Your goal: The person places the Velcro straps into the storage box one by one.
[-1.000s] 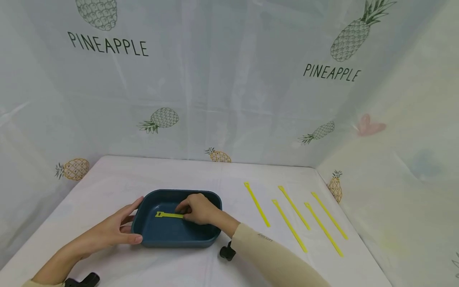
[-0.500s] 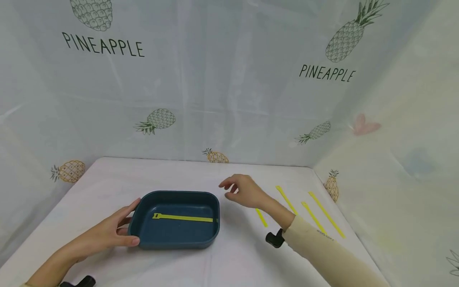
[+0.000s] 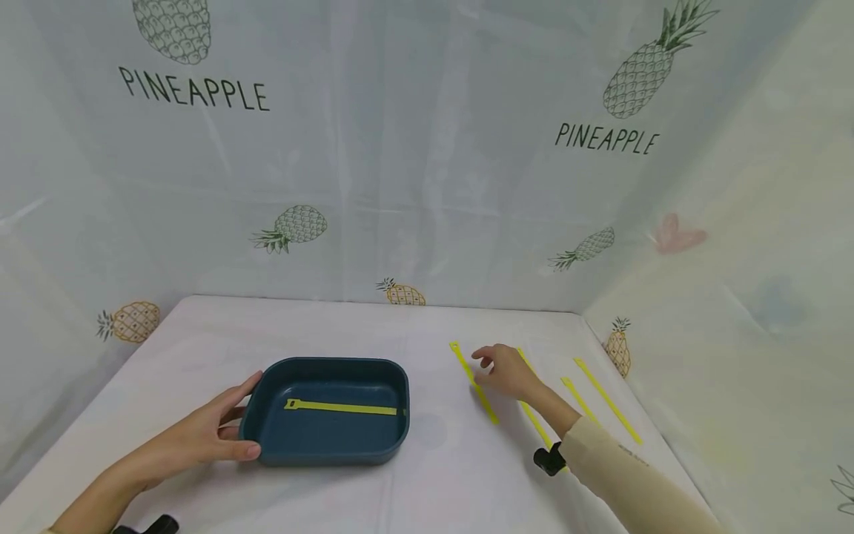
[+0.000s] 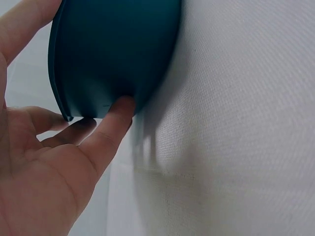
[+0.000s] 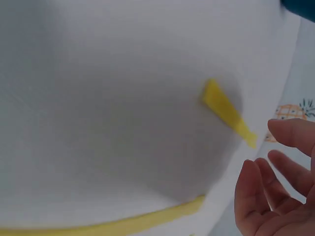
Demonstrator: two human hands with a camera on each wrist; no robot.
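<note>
A dark blue rectangular tray [image 3: 327,446] sits on the white table. My left hand [image 3: 200,437] holds its left end, thumb near the front corner and fingers towards the back. In the left wrist view, fingertips press the tray's outer wall [image 4: 113,49]. Inside lies a flat yellow cable tie [image 3: 343,407] with a slotted head, stretched lengthwise. My right hand [image 3: 510,371] hovers right of the tray with loosely bent fingers, nothing between them. Its fingertips are close to the leftmost yellow tie [image 3: 485,404] on the table, also seen as a yellow tie [image 5: 224,110] in the right wrist view.
More yellow ties lie slanted at the right: one partly behind my right hand [image 3: 536,425], one farther right [image 3: 580,399], and the rightmost tie [image 3: 607,399]. A pineapple-print sheet [image 3: 427,148] hangs behind the table [image 3: 320,322] and along its sides.
My right hand has left the tray, letting go of the yellow tie, which now lies inside. It has moved right over the loose ties. My left hand has stayed at the tray.
</note>
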